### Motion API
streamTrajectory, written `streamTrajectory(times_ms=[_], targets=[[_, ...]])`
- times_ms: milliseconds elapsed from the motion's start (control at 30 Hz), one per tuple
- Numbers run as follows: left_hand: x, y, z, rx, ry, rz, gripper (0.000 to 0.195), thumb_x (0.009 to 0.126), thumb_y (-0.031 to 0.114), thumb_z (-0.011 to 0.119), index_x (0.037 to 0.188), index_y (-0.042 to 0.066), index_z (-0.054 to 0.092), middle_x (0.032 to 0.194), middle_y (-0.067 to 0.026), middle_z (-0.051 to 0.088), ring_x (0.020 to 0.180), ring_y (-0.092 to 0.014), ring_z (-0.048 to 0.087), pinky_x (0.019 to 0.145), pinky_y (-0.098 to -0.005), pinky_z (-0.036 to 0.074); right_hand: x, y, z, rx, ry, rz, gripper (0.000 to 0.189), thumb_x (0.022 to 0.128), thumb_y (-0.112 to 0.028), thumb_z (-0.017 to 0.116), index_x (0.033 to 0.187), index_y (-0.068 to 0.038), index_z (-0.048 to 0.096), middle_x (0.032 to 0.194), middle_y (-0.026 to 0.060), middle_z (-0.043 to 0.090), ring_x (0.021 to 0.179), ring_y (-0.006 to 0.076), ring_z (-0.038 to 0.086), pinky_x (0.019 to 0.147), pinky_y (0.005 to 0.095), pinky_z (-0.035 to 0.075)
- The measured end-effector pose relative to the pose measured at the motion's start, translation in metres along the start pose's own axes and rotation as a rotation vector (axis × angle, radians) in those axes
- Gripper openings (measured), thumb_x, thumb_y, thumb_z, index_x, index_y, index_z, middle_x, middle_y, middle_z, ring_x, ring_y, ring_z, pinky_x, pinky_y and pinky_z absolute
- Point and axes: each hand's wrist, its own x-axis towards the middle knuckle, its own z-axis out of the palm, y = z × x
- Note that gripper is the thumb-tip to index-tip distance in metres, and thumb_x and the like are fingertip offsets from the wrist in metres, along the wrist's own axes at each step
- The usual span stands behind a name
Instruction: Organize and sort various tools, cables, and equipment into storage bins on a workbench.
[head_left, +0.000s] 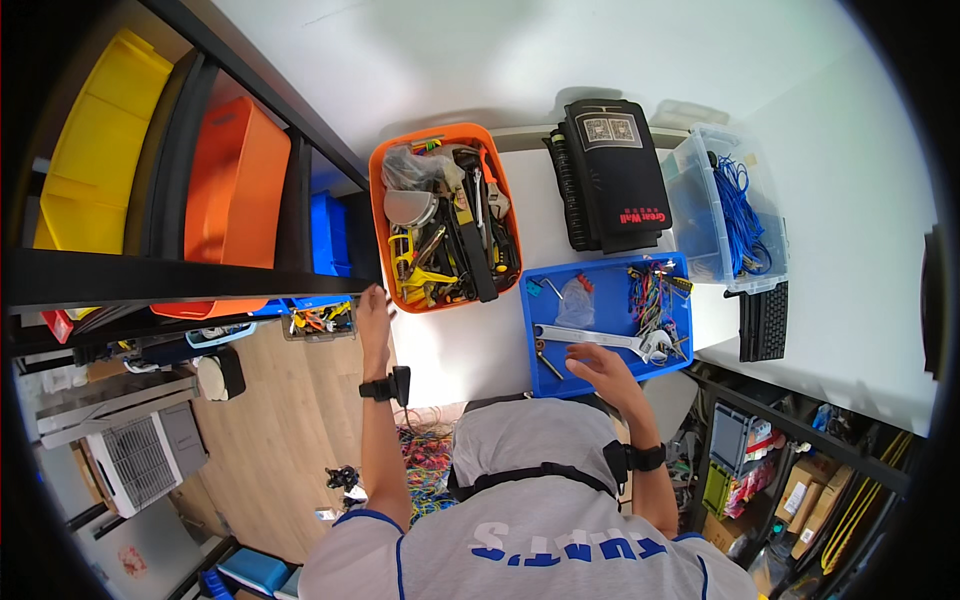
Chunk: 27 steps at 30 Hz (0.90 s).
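My right hand is above the near edge of a shallow blue plastic tray, thumb and fingers apart and nothing in it. Just beyond its fingertips, a large adjustable wrench lies across the tray, jaw to the right. Colourful wire leads, a clear plastic bag and a hex key share that tray. Seen edge-on, my left hand is raised by the table's left edge, near a black shelf frame and an orange bin full of hand tools. It appears empty, fingers slightly apart.
Black cases stand behind the tray. A clear plastic box of blue cables is at the right, by a black keyboard. Shelving with coloured bins borders the left. Tangled wires lie low by my left arm.
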Motion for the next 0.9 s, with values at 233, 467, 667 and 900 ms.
streamTrajectory(times_ms=[233,467,667,900], targets=[[-0.055,-0.010,0.020,-0.724,-0.175,-0.452,0.060,0.111,0.043,0.034,0.142,-0.008,0.040,0.137,-0.0255,0.054,0.122,-0.038,0.061,0.104,-0.0497,0.054,0.002,-0.001,0.002,-0.015,-0.003,0.007,0.046,0.096,-0.030,0.072,0.129,0.000,0.063,0.117,0.0146,0.072,0.103,0.0229,0.071,0.091,0.0335,0.054],[-0.077,-0.008,0.061,-1.326,-0.189,-0.713,0.067,0.109,0.048,0.034,0.144,-0.009,0.035,0.147,-0.0258,0.045,0.140,-0.040,0.043,0.120,-0.0542,0.036,-0.006,0.009,-0.010,-0.007,-0.019,-0.018,0.044,0.096,-0.029,0.072,0.129,-0.001,0.064,0.116,0.0140,0.072,0.103,0.0225,0.071,0.091,0.0330,0.053],[-0.089,-0.003,0.087,-1.629,-0.168,-0.805,0.059,0.108,0.044,0.042,0.145,-0.002,0.038,0.147,-0.0159,0.046,0.142,-0.033,0.042,0.122,-0.0519,0.033,-0.018,0.036,-0.032,0.021,-0.028,-0.037,0.043,0.096,-0.030,0.071,0.128,-0.002,0.064,0.115,0.0127,0.073,0.105,0.0227,0.071,0.094,0.0340,0.052],[-0.090,-0.002,0.117,-1.552,-0.048,-0.675,0.042,0.101,0.035,0.061,0.129,0.003,0.056,0.130,-0.0082,0.056,0.129,-0.028,0.052,0.120,-0.0457,0.039,-0.031,0.064,-0.058,0.109,-0.045,-0.077,0.045,0.096,-0.031,0.072,0.128,-0.001,0.064,0.117,0.0138,0.072,0.104,0.0223,0.070,0.091,0.0335,0.054]])
